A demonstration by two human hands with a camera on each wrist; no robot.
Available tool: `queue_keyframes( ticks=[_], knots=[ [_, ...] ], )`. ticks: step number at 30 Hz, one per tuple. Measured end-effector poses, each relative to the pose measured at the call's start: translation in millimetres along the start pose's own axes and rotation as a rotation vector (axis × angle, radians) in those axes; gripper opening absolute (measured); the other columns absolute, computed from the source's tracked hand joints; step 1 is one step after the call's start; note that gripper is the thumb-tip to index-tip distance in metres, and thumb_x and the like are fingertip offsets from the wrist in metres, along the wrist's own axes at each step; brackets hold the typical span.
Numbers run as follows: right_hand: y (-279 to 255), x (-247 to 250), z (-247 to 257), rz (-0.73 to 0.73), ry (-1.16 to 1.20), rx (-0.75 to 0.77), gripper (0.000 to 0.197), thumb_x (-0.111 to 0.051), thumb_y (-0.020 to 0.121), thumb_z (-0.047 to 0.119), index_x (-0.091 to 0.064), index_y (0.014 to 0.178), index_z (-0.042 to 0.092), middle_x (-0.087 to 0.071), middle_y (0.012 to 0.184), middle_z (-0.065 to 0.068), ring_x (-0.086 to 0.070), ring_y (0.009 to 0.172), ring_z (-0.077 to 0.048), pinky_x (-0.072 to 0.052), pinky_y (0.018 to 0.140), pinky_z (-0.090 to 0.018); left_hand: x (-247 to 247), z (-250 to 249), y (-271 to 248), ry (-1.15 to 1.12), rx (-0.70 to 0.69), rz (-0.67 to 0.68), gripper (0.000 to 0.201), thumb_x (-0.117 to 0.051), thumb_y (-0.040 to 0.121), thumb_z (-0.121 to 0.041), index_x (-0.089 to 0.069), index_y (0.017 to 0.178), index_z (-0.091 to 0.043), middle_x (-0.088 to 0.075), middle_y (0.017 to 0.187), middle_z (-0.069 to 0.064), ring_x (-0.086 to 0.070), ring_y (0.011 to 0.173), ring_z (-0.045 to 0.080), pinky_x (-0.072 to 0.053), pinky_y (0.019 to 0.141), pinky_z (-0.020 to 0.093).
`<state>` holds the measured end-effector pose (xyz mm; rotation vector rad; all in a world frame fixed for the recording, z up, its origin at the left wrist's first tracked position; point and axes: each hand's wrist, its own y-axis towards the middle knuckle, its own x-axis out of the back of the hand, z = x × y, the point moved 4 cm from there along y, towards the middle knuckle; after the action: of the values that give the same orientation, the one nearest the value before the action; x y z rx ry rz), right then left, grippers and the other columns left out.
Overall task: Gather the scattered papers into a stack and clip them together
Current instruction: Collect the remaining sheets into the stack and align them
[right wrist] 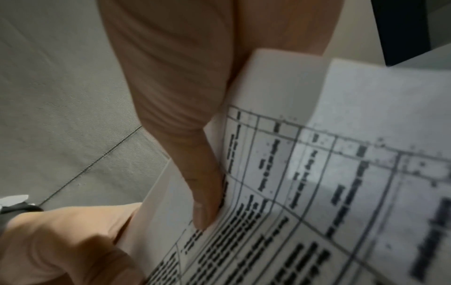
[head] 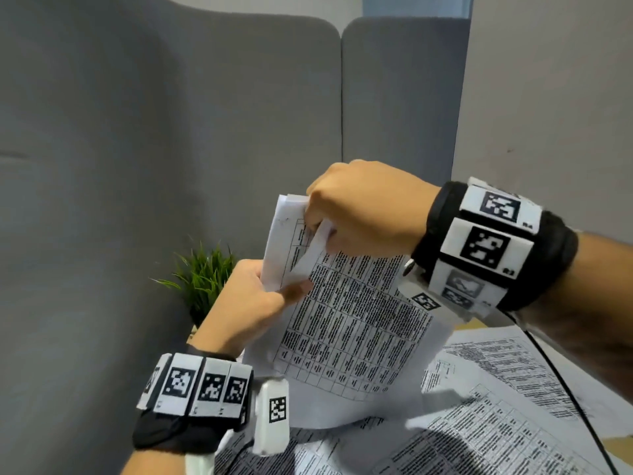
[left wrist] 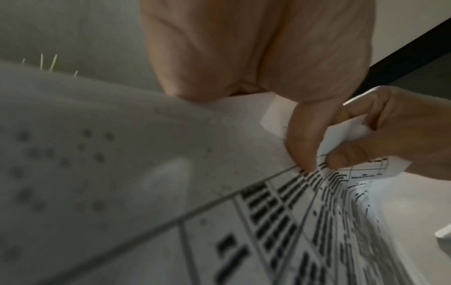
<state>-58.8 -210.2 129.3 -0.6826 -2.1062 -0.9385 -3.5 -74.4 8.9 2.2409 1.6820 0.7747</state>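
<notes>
I hold a bundle of printed papers (head: 346, 317) raised off the table, table grids facing me. My left hand (head: 253, 303) pinches its left edge between thumb and fingers. Higher up, my right hand (head: 356, 214) grips the top corner, where the sheets curl and fold over. The left wrist view shows my left thumb (left wrist: 302, 138) pressed on the papers (left wrist: 268, 221) and the right hand's fingers (left wrist: 380, 135) pinching a bent corner. From the right wrist, a finger (right wrist: 202, 192) lies along the papers (right wrist: 317, 192), with the left hand (right wrist: 68, 243) below. No clip shows.
More printed sheets (head: 479, 406) lie scattered on the table at the lower right. A small green plant (head: 202, 279) stands behind my left hand. Grey padded panels (head: 171, 132) rise behind, and a black cable (head: 565, 389) runs across the loose sheets.
</notes>
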Motion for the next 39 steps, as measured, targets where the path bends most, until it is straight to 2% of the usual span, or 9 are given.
queue_keyframes(
  ticks=[5, 9, 13, 22, 28, 30, 33, 36, 39],
  knots=[
    [-11.9, 8.6, -23.1, -0.354, 0.134, -0.006, 0.042, -0.073, 0.076, 0.023, -0.065, 0.116, 0.030, -0.061, 0.109, 0.005, -0.061, 0.099, -0.021, -0.051, 0.080, -0.042, 10.5, 6.9, 3.6, -0.132, -0.027, -0.173, 0.025, -0.078, 0.070, -0.018, -0.075, 0.093, -0.008, -0.077, 0.089, 0.010, -0.072, 0.085, 0.027, -0.058, 0.074, 0.041],
    [-56.4, -21.0, -80.0, -0.737, 0.873, -0.470, 0.085, -0.088, 0.065, 0.046, -0.046, 0.137, 0.028, -0.058, 0.124, 0.007, -0.056, 0.112, -0.005, -0.046, 0.093, -0.020, 33.9, 16.0, 0.5, -0.305, -0.005, -0.395, 0.018, -0.072, 0.079, 0.000, -0.071, 0.096, -0.007, -0.077, 0.086, 0.005, -0.072, 0.081, 0.019, -0.058, 0.072, 0.032],
    [-68.6, -114.7, -77.4, -0.530, 1.463, -0.681, 0.109, -0.089, 0.048, 0.065, -0.043, 0.140, 0.030, -0.061, 0.129, 0.004, -0.060, 0.118, -0.012, -0.049, 0.101, -0.037, 43.3, 22.5, -0.8, -0.401, -0.008, -0.476, 0.040, -0.075, 0.077, -0.005, -0.065, 0.115, 0.001, -0.075, 0.101, 0.011, -0.071, 0.086, 0.021, -0.058, 0.075, 0.033],
    [-66.7, -179.3, -47.8, -0.547, 1.867, -0.562, 0.074, -0.098, 0.038, 0.044, -0.070, 0.098, 0.011, -0.076, 0.096, -0.011, -0.074, 0.089, -0.027, -0.061, 0.077, -0.035, 26.1, 38.2, 1.0, -0.374, 0.089, -0.292, 0.022, -0.069, 0.080, -0.006, -0.069, 0.101, -0.002, -0.075, 0.088, 0.012, -0.070, 0.079, 0.025, -0.058, 0.067, 0.035],
    [-67.0, -190.5, -46.8, -0.529, 1.867, -0.558, 0.050, -0.086, 0.058, 0.023, -0.071, 0.103, 0.008, -0.076, 0.104, -0.009, -0.073, 0.098, -0.026, -0.058, 0.076, -0.028, 24.2, 46.0, 1.2, -0.372, 0.025, -0.343, 0.018, -0.070, 0.077, -0.010, -0.076, 0.094, -0.008, -0.076, 0.095, 0.014, -0.073, 0.084, 0.024, -0.060, 0.072, 0.035],
    [-65.7, -192.6, -48.3, -0.505, 1.805, -0.605, 0.041, -0.083, 0.064, 0.031, -0.072, 0.096, 0.008, -0.077, 0.096, -0.009, -0.072, 0.092, -0.028, -0.059, 0.075, -0.030, 24.1, 46.3, 1.2, -0.394, 0.018, -0.359, 0.017, -0.067, 0.080, -0.005, -0.074, 0.096, -0.007, -0.076, 0.092, 0.014, -0.074, 0.080, 0.025, -0.060, 0.068, 0.034],
    [-65.5, -196.8, -49.3, -0.452, 1.699, -0.634, 0.081, -0.087, 0.057, 0.060, -0.067, 0.101, -0.005, -0.067, 0.108, -0.032, -0.061, 0.102, -0.053, -0.055, 0.090, -0.057, 24.5, 46.0, 0.7, -0.432, 0.016, -0.364, 0.020, -0.065, 0.080, -0.003, -0.070, 0.099, -0.005, -0.077, 0.088, 0.011, -0.073, 0.076, 0.022, -0.060, 0.064, 0.032],
    [-67.1, -196.2, -47.1, -0.402, 1.696, -0.591, 0.087, -0.082, 0.047, 0.074, -0.071, 0.109, 0.015, -0.073, 0.113, -0.012, -0.067, 0.110, -0.030, -0.053, 0.096, -0.043, 25.8, 45.2, 0.2, -0.446, 0.035, -0.294, 0.024, -0.067, 0.076, -0.007, -0.070, 0.100, -0.005, -0.075, 0.089, 0.011, -0.072, 0.077, 0.023, -0.060, 0.066, 0.033],
    [-67.8, -196.9, -45.7, -0.375, 1.679, -0.584, 0.073, -0.082, 0.051, 0.071, -0.072, 0.104, 0.023, -0.073, 0.111, -0.013, -0.067, 0.108, -0.034, -0.052, 0.099, -0.048, 25.5, 47.5, -0.3, -0.417, 0.058, -0.183, 0.051, -0.088, 0.063, -0.029, -0.072, 0.105, -0.005, -0.073, 0.103, 0.018, -0.071, 0.091, 0.029, -0.059, 0.076, 0.038]
  ],
)
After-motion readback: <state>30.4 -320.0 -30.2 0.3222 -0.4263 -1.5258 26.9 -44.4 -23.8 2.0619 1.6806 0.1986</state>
